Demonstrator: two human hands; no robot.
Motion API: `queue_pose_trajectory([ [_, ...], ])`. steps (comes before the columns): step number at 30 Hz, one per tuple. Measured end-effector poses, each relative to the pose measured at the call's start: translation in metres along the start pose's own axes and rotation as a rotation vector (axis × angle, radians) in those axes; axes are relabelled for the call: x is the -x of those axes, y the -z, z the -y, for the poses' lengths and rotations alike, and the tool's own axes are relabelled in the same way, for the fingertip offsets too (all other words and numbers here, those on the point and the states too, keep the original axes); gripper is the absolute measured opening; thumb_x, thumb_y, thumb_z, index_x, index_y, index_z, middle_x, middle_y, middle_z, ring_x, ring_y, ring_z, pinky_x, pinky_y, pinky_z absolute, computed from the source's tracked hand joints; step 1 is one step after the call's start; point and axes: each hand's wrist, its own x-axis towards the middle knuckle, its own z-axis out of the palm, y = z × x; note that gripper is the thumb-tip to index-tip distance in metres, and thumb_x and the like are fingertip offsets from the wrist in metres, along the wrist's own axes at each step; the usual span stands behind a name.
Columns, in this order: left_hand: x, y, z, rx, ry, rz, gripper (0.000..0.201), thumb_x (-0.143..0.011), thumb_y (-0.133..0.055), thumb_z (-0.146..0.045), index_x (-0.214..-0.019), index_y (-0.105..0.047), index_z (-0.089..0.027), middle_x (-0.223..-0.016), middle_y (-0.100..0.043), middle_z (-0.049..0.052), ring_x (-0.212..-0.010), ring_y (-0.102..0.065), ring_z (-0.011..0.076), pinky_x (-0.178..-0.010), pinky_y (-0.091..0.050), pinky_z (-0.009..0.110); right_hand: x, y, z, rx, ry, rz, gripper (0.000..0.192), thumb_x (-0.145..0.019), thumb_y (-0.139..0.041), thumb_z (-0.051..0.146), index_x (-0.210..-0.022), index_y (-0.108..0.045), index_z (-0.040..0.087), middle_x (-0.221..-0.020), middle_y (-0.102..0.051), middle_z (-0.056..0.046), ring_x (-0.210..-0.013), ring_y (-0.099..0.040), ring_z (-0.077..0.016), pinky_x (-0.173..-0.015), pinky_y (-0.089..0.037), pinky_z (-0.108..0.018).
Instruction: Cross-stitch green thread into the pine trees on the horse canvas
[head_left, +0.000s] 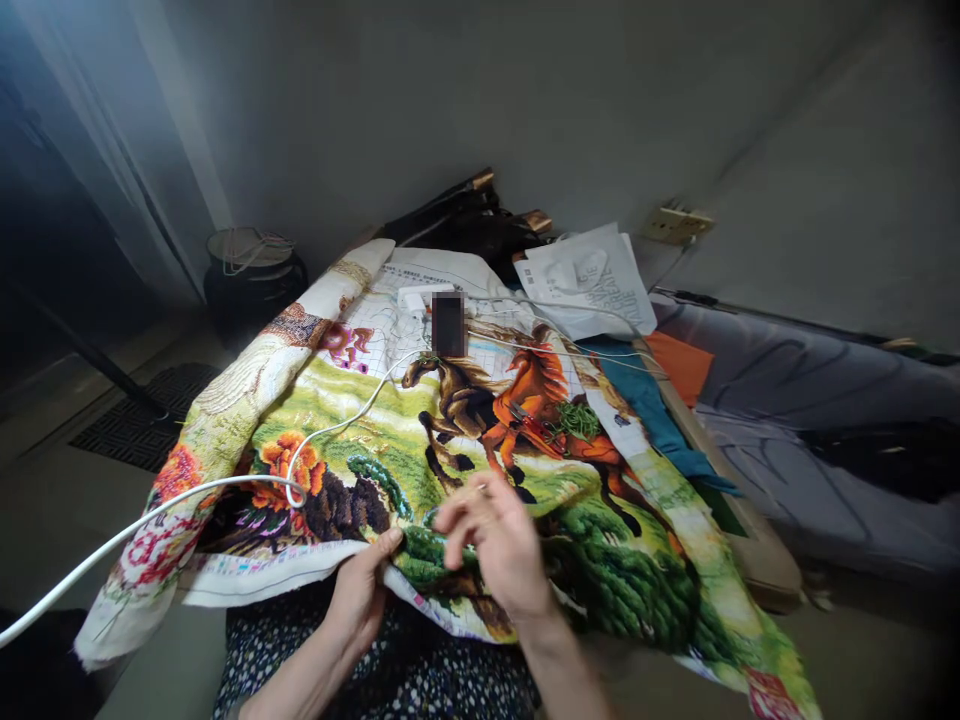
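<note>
A large cross-stitch cloth [352,395] with horses, flowers and green hills lies spread over my lap, its left side rolled up. At the near edge my left hand [360,590] grips the cloth, thumb on top and fingers underneath. My right hand [499,545] is just above the stitched green area, slightly blurred, with its fingers curled together. A small gold-coloured ring or thimble shows on one finger. Whatever those fingers pinch is too small to make out. Green thread [577,421] lies bundled on the orange horse, beside what look like small red-handled scissors [529,418].
A white cable [135,535] crosses the cloth from the left to a white plug or adapter [424,298] near a blurred-out dark rectangle [450,325]. Behind are white packets [585,280] and a wall socket [679,223]. A dark round container [255,285] stands back left.
</note>
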Motion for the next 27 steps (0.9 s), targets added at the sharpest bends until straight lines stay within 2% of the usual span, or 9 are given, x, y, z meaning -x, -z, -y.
queue_pose_trajectory([
  [1,0.0,-0.002,-0.001,0.011,0.007,-0.02,0.016,-0.062,-0.078,-0.014,-0.077,-0.075,-0.008,-0.073,-0.076,0.009,-0.072,-0.069,0.0219,-0.075,-0.054,0.033,0.0,0.008,0.019,-0.132,0.059,-0.066,0.016,-0.097,-0.047,0.034,-0.085,-0.048,0.024,-0.054,-0.05,0.01,-0.035,-0.041,-0.0081,-0.043,-0.044,-0.022],
  [3,0.0,-0.004,-0.002,0.027,0.008,-0.051,0.015,-0.064,-0.075,-0.01,-0.079,-0.075,-0.009,-0.076,-0.077,0.009,-0.078,-0.07,0.0235,-0.079,-0.055,0.034,0.0,0.024,0.051,-0.261,0.323,-0.224,0.019,-0.091,-0.059,0.031,-0.078,-0.049,0.022,-0.048,-0.041,0.014,-0.035,-0.031,-0.0045,-0.066,-0.053,-0.029],
  [5,0.001,-0.006,-0.002,0.032,0.0,-0.062,0.016,-0.066,-0.074,-0.009,-0.081,-0.074,-0.01,-0.078,-0.077,0.009,-0.082,-0.071,0.024,-0.082,-0.054,0.035,0.0,0.036,0.069,-0.194,0.556,-0.362,0.018,-0.087,-0.066,0.029,-0.077,-0.052,0.021,-0.05,-0.044,0.013,-0.039,-0.033,-0.0047,-0.076,-0.052,-0.033],
  [7,0.002,-0.006,-0.003,0.029,-0.002,-0.063,0.015,-0.067,-0.073,-0.009,-0.081,-0.074,-0.01,-0.079,-0.077,0.009,-0.084,-0.071,0.0242,-0.084,-0.054,0.035,0.002,0.043,0.068,-0.017,0.67,-0.46,0.014,-0.084,-0.069,0.026,-0.08,-0.056,0.02,-0.052,-0.047,0.011,-0.042,-0.037,-0.0059,-0.071,-0.05,-0.031],
  [10,0.004,-0.006,-0.004,0.015,0.019,-0.052,0.013,-0.068,-0.073,-0.011,-0.081,-0.074,-0.01,-0.079,-0.077,0.009,-0.085,-0.071,0.0248,-0.085,-0.054,0.036,0.007,0.04,0.038,0.24,0.517,-0.47,0.012,-0.09,-0.061,0.028,-0.081,-0.056,0.021,-0.05,-0.043,0.01,-0.045,-0.043,-0.0081,-0.058,-0.045,-0.024],
  [13,0.005,-0.005,-0.005,-0.006,0.049,-0.023,0.014,-0.066,-0.075,-0.013,-0.08,-0.075,-0.01,-0.077,-0.077,0.009,-0.081,-0.071,0.0251,-0.084,-0.054,0.036,0.012,0.026,0.004,0.405,0.153,-0.19,0.019,-0.096,-0.048,0.033,-0.082,-0.054,0.021,-0.052,-0.043,0.008,-0.046,-0.046,-0.0101,-0.045,-0.037,-0.02],
  [15,0.004,-0.004,-0.005,-0.016,0.049,0.003,0.015,-0.064,-0.077,-0.015,-0.077,-0.075,-0.01,-0.075,-0.076,0.009,-0.077,-0.071,0.0243,-0.081,-0.054,0.035,0.014,0.013,-0.013,0.556,0.028,0.029,0.017,-0.094,-0.047,0.028,-0.086,-0.059,0.02,-0.055,-0.049,0.006,-0.046,-0.045,-0.0107,-0.043,-0.033,-0.021],
  [18,0.004,-0.003,-0.005,-0.025,0.03,0.019,0.015,-0.061,-0.08,-0.017,-0.072,-0.074,-0.01,-0.071,-0.076,0.007,-0.069,-0.069,0.0209,-0.074,-0.054,0.032,0.015,-0.001,-0.028,0.801,0.016,0.151,0.022,-0.09,-0.047,0.018,-0.091,-0.069,0.02,-0.06,-0.06,0.002,-0.051,-0.051,-0.0129,-0.05,-0.037,-0.024],
  [27,0.005,-0.003,-0.005,-0.016,0.03,0.006,0.013,-0.06,-0.08,-0.017,-0.069,-0.075,-0.01,-0.068,-0.074,0.006,-0.065,-0.065,0.0167,-0.07,-0.051,0.027,0.015,-0.006,-0.039,0.959,0.033,0.113,0.028,-0.086,-0.05,0.012,-0.094,-0.075,0.022,-0.088,-0.077,-0.005,-0.075,-0.07,-0.02,-0.069,-0.048,-0.028],
])
